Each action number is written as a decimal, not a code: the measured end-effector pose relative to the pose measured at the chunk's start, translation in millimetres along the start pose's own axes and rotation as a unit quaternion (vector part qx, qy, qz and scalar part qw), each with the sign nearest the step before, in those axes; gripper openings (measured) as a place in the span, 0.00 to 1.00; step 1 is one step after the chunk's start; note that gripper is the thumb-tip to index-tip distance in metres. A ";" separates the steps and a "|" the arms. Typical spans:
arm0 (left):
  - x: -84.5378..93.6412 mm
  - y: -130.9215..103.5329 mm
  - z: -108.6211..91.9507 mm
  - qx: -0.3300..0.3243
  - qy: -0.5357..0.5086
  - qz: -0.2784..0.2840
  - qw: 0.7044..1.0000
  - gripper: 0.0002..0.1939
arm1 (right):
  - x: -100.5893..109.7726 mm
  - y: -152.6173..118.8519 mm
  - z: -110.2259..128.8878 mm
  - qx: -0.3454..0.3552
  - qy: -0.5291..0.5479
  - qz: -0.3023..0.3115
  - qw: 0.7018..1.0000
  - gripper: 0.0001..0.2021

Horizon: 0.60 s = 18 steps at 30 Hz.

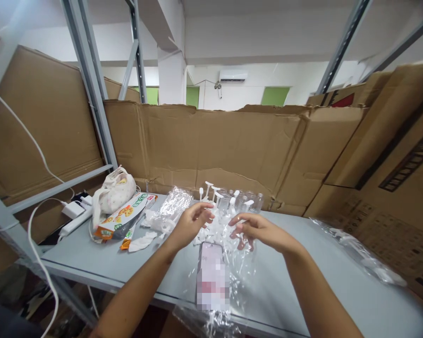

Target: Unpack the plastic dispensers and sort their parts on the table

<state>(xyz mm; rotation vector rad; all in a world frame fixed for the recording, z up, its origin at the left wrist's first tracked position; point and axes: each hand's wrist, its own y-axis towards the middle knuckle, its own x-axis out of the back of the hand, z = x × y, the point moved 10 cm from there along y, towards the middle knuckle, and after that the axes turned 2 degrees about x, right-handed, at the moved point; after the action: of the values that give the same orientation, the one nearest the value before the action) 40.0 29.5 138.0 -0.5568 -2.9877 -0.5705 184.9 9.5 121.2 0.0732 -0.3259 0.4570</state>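
Observation:
My left hand (192, 223) hovers above the table just left of a group of white pump tops (216, 195), its fingers bent but apart and nothing visible in them. Opposite it, my right hand (259, 230) has loosely curled, spread fingers over a clear plastic bag (245, 272); whether they touch the film I cannot tell. Clear bottles (255, 202) stand behind the hands, partly hidden by them. More small white parts (204, 234) lie between the hands. A phone (213, 272) with a lit, blurred screen lies in front of them.
On the left are a printed box (127, 216), a white cloth bag (114, 190), crumpled film (176, 202) and a power strip (75, 223). Bagged white items (363, 258) lie at the right. Cardboard (218, 141) walls the back; metal shelf posts (91, 89) rise at the sides.

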 end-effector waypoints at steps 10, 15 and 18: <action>8.3 40.9 52.7 0.064 -0.067 -0.084 0.992 0.15 | 41.5 26.7 -35.9 0.040 0.067 -0.166 0.983 0.19; 19.7 46.4 75.8 0.066 -0.094 -0.129 0.985 0.16 | 46.8 37.5 -68.6 0.046 0.093 -0.212 0.972 0.21; 20.9 49.1 90.8 0.069 -0.101 -0.139 0.983 0.17 | 45.5 40.4 -77.0 0.068 0.099 -0.233 0.965 0.20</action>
<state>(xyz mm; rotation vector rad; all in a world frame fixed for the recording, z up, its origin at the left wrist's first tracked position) 39.7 112.3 73.0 -0.1986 -3.2922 -0.3318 228.0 75.7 63.1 0.2311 -0.0733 0.0165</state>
